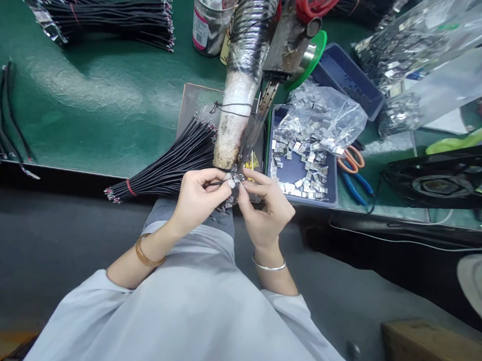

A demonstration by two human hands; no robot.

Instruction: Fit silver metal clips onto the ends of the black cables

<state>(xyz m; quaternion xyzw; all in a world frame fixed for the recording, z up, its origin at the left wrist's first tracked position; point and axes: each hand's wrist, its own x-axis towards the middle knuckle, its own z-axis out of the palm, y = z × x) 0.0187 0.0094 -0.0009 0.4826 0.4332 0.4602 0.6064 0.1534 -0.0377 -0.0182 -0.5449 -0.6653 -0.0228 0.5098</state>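
Note:
My left hand (199,199) is closed in a pinch on what looks like the end of a black cable (220,183), just below the mouth of a white-wrapped hose (236,109). Facing it, my right hand (266,205) has thumb and fingertips pressed together close to the left fingertips; the small thing between them is too tiny to make out. A bundle of black cables (169,158), tied with a red band, lies beside my left hand. To the right of my right hand stands a blue tray (292,171) of small metal pieces (311,184).
A soldering iron-like tool (264,104) slants down beside the hose. More black cable bundles (118,18) lie on the green table (74,98). Orange-handled scissors (351,160), blue-handled pliers (356,188) and a black fan-like device (443,180) are at right. A plastic cup (201,32) stands behind.

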